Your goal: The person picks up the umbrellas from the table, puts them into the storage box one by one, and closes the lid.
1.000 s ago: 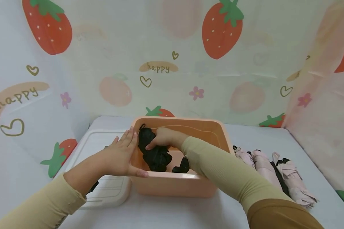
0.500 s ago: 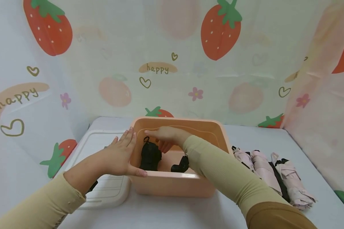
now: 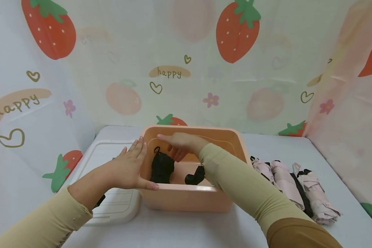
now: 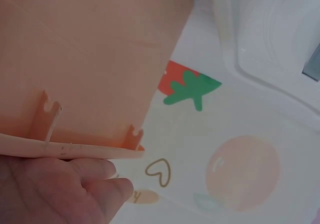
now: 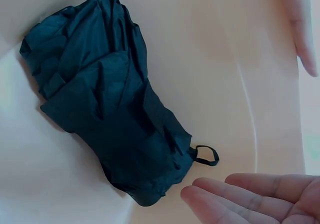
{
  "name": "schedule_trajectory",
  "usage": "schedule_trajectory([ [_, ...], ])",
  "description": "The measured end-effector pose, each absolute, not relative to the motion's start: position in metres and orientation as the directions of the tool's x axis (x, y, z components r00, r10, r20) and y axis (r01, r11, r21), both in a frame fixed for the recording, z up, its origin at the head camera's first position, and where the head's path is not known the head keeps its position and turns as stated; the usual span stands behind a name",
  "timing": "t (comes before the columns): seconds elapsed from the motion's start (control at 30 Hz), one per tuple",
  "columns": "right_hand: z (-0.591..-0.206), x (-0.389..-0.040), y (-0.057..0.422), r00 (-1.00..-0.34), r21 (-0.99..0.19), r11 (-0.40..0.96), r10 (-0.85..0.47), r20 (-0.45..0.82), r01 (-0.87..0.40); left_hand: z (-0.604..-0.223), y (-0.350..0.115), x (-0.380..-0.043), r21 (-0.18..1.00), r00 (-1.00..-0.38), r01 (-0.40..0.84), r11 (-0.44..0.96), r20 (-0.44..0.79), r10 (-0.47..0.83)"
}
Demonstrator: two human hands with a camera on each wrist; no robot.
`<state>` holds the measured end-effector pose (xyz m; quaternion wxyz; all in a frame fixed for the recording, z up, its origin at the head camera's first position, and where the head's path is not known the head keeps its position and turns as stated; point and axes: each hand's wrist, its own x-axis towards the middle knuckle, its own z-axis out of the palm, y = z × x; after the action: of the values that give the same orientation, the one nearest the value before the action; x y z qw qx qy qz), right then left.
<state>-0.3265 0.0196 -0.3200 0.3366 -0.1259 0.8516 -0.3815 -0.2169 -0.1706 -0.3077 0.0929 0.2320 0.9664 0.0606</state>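
Observation:
Inside a peach plastic box (image 3: 186, 199), a black folded cloth bundle (image 3: 162, 168) with a small cord loop, like a folded umbrella, lies against the left wall. In the right wrist view the same bundle (image 5: 115, 94) shows creased, loosely wrapped fabric. My right hand (image 3: 183, 143) hovers inside the box just beyond the bundle, fingers extended and holding nothing. Flat along the box's left rim rests my left hand (image 3: 124, 172), its fingers straight and the thumb on the front rim. A second black object (image 3: 195, 176), curved, sits near the front wall, partly behind my right sleeve.
A white lid (image 3: 121, 206) lies left of the box under my left forearm, with a small black thing (image 3: 100, 201) partly hidden there. To the right, several pale pink rolled fabric bundles (image 3: 286, 184) with black parts lie side by side. A strawberry-print curtain (image 3: 186, 89) encloses the table.
My right hand has let go of the black bundle, which has settled lower along the left wall. That hand has lifted slightly away from it. The left hand stays on the rim.

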Motion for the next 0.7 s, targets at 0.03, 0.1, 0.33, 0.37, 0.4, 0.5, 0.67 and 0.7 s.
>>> schedule_trajectory([
  [0.03,-0.320,-0.327,0.020,-0.741,-0.737,0.675,-0.473,-0.476,0.043,-0.308,-0.171,-0.217,0.161,-0.875,0.436,0.885,-0.152,0.459],
  [0.1,-0.319,-0.327,0.020,-0.741,-0.743,0.667,-0.475,-0.474,0.047,-0.308,-0.171,-0.217,0.161,-0.875,0.436,0.886,-0.155,0.459],
  [0.33,-0.312,-0.330,0.024,-0.761,-0.753,0.657,-0.468,-0.449,0.040,-0.310,-0.170,-0.220,0.149,-0.875,0.437,0.887,-0.159,0.457],
  [0.37,-0.310,-0.330,0.024,-0.764,-0.752,0.658,-0.467,-0.444,0.035,-0.310,-0.170,-0.221,0.149,-0.875,0.436,0.887,-0.159,0.457],
  [0.4,-0.308,-0.330,0.025,-0.766,-0.753,0.657,-0.468,-0.441,0.031,-0.310,-0.170,-0.221,0.152,-0.875,0.436,0.887,-0.159,0.457],
  [0.5,-0.300,-0.328,0.028,-0.773,-0.751,0.660,-0.466,-0.430,0.019,-0.312,-0.170,-0.221,0.159,-0.877,0.430,0.889,-0.160,0.453],
  [0.67,-0.287,-0.329,0.038,-0.788,-0.760,0.650,-0.459,-0.411,0.019,-0.311,-0.171,-0.220,0.160,-0.876,0.433,0.887,-0.158,0.456],
  [0.7,-0.284,-0.329,0.040,-0.793,-0.764,0.645,-0.457,-0.403,0.016,-0.311,-0.171,-0.220,0.160,-0.875,0.436,0.886,-0.156,0.458],
])
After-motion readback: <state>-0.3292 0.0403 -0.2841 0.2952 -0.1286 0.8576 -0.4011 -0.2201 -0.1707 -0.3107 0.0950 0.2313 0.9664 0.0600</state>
